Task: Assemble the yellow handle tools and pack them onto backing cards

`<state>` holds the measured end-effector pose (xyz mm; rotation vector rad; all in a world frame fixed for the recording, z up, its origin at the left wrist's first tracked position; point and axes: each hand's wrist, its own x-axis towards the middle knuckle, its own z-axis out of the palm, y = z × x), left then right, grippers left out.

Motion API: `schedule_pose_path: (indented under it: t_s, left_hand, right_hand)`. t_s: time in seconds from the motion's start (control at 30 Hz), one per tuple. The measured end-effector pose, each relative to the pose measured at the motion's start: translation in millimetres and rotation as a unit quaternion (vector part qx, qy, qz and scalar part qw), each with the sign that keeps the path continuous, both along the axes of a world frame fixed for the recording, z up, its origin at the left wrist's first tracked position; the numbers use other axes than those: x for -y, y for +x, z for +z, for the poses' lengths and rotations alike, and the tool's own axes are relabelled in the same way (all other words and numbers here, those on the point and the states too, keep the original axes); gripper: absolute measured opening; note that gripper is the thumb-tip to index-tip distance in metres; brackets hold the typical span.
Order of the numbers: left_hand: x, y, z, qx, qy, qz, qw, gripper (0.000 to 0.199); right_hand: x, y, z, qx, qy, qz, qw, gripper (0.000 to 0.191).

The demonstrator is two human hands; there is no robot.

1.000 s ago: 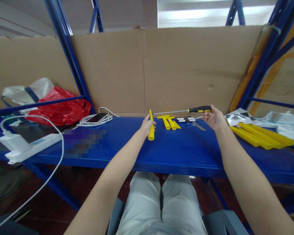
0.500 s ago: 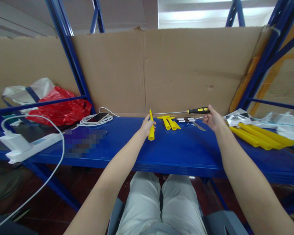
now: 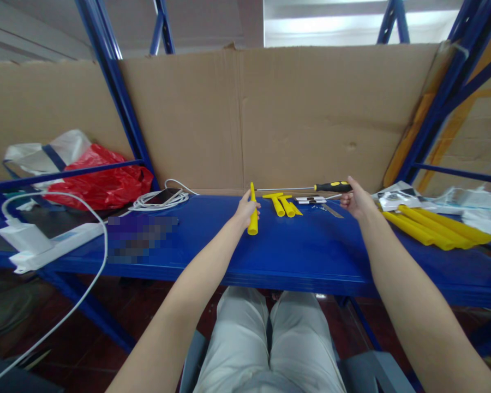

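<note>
My left hand (image 3: 245, 212) is closed around a yellow plastic tube-like piece (image 3: 252, 221), held upright above the blue tabletop. In my right hand (image 3: 355, 199) is a screwdriver (image 3: 331, 187) with a black and yellow handle, gripped at the handle's end. Its long thin shaft runs level to the left, and the tip meets the upper part of the yellow piece; whether it sits in a screw there is too small to tell. Between my hands, several similar yellow T-shaped pieces (image 3: 285, 206) lie on the table, beside small black-and-white items (image 3: 309, 200) and a flat metal strip (image 3: 333, 211).
Long yellow tubes (image 3: 437, 232) lie at the right, near a clear plastic bag (image 3: 399, 197). On the left are a coiled white cable (image 3: 157, 201), a white power strip (image 3: 61, 245) and a red plastic bag (image 3: 102, 177). A cardboard panel (image 3: 303, 120) stands behind the blue table (image 3: 294, 256).
My right hand has shifted very slightly, with the screwdriver still in it. The left hand and the yellow piece stay in place.
</note>
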<state>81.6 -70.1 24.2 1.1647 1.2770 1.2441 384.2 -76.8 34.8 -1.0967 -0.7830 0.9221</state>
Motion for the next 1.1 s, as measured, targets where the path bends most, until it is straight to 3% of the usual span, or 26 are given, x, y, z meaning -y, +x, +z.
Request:
schedule_pose_path:
  t_s: [0.6,0.87,1.1]
  left_hand:
    - [-4,0,-3.6,-0.055,0.048,0.012,0.997,0.078]
    - [-3,-2,-2.2,-0.021,0.038,0.002,0.999,0.079]
    - [-2,-5,3.4,0.013,0.026,0.047,0.998,0.083]
  right_hand:
    - [16,-17,12.0,-0.003,-0.059,-0.025,0.998,0.026]
    - [21,-23,15.8,-0.009,-0.044,-0.035,0.998,0.025]
    - [23,-29,16.4,0.013,-0.055,-0.012,0.998,0.024]
